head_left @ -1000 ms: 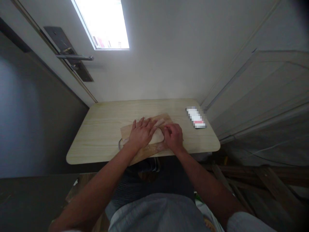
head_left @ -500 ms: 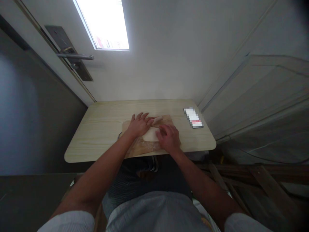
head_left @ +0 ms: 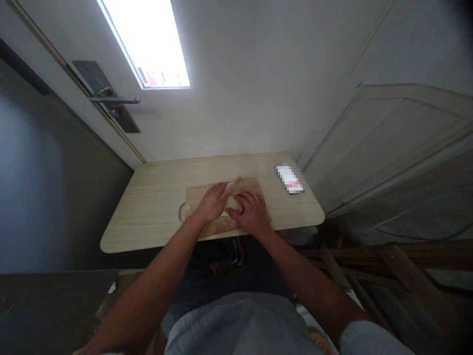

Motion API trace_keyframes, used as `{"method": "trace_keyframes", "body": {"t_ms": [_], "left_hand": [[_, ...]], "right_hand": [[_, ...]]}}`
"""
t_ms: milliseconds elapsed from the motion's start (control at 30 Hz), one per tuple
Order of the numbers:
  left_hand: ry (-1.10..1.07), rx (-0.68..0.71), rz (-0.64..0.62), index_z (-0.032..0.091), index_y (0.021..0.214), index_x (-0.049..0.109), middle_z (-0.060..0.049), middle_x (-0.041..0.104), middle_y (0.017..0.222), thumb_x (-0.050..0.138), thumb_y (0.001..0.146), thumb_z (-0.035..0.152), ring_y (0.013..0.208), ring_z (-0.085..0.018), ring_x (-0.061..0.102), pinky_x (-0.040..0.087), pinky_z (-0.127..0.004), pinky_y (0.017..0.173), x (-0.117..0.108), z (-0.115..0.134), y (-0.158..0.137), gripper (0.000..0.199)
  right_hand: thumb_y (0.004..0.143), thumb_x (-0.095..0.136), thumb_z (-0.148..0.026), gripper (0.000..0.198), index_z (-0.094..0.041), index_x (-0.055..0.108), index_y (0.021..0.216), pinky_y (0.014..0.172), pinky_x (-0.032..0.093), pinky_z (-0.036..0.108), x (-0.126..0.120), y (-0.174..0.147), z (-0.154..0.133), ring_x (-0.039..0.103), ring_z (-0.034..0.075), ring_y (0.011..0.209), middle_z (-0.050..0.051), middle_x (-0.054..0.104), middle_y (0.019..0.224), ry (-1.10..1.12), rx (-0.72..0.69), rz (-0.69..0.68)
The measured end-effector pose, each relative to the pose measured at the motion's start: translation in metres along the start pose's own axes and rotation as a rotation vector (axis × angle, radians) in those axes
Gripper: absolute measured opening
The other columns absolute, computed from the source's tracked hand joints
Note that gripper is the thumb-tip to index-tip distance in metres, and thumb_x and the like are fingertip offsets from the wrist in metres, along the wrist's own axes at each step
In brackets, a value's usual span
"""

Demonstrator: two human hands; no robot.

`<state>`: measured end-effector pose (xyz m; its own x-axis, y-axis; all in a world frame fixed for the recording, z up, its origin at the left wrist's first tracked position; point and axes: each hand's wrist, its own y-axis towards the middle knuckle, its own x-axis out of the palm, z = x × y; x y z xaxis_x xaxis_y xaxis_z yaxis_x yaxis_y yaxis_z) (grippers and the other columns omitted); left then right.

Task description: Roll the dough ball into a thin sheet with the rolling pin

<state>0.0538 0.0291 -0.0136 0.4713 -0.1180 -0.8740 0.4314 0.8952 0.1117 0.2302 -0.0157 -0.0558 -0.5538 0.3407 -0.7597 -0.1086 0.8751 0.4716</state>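
A wooden cutting board (head_left: 195, 197) lies on a small light-wood table (head_left: 155, 207). On the board rests a pale lump of dough (head_left: 233, 202), mostly hidden under my hands. My left hand (head_left: 212, 203) lies flat on the dough's left side with fingers stretched forward. My right hand (head_left: 251, 211) presses on its right side, its thumb meeting the left hand. A smaller pale piece of dough (head_left: 236, 184) shows just past my fingertips.
A phone-like flat object (head_left: 289, 178) lies at the table's far right corner. A white door with a metal lever handle (head_left: 114, 100) and a bright glass pane stands behind the table. Wooden planks (head_left: 369, 266) lie on the floor at right.
My right hand has slid left over the dough until it meets the left hand, which has drawn back slightly. The view shifted a little downward.
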Motion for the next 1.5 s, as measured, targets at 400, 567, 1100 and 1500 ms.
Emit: {"method": "trace_keyframes", "body": {"t_ms": [400,567,1100,1500], "left_hand": [[-0.252,-0.362,0.131,0.020,0.129,0.066,-0.008,0.072,0.126,0.048,0.092,0.028,0.112,-0.025,0.067,0.051,-0.036,0.098,-0.008,0.003,-0.017,0.042],[-0.079,-0.402,0.167,0.018,0.128,0.066,-0.012,0.073,0.121,0.055,0.085,0.025,0.111,-0.028,0.068,0.051,-0.038,0.098,-0.011,0.003,-0.026,0.045],[-0.459,-0.535,0.397,0.016,0.118,0.069,-0.011,0.075,0.112,0.054,0.090,0.038,0.098,-0.022,0.069,0.053,-0.033,0.088,-0.005,-0.028,-0.042,0.039],[-0.620,-0.516,0.526,0.014,0.112,0.071,-0.011,0.075,0.104,0.058,0.086,0.039,0.092,-0.023,0.068,0.052,-0.034,0.085,-0.002,-0.031,-0.045,0.038]], "right_hand": [[0.084,0.071,-0.054,0.043,-0.023,0.071,0.113,0.108,0.034,0.048,-0.004,0.000,-0.004,0.055,0.029,0.118,0.008,0.071,0.119,-0.021,-0.007,-0.016],[0.081,0.072,-0.056,0.043,-0.022,0.072,0.108,0.103,0.037,0.048,-0.003,0.000,-0.008,0.057,0.030,0.110,0.010,0.071,0.109,-0.049,0.037,-0.005],[0.054,0.091,-0.042,0.057,-0.020,0.069,0.102,0.087,0.050,0.044,-0.004,0.050,-0.032,0.065,0.033,0.102,0.013,0.073,0.102,-0.129,0.053,-0.283],[0.073,0.077,-0.019,0.032,-0.020,0.072,0.105,0.072,0.056,0.028,0.016,0.065,-0.036,0.072,0.018,0.084,0.005,0.076,0.098,0.365,0.276,-0.400]]}}
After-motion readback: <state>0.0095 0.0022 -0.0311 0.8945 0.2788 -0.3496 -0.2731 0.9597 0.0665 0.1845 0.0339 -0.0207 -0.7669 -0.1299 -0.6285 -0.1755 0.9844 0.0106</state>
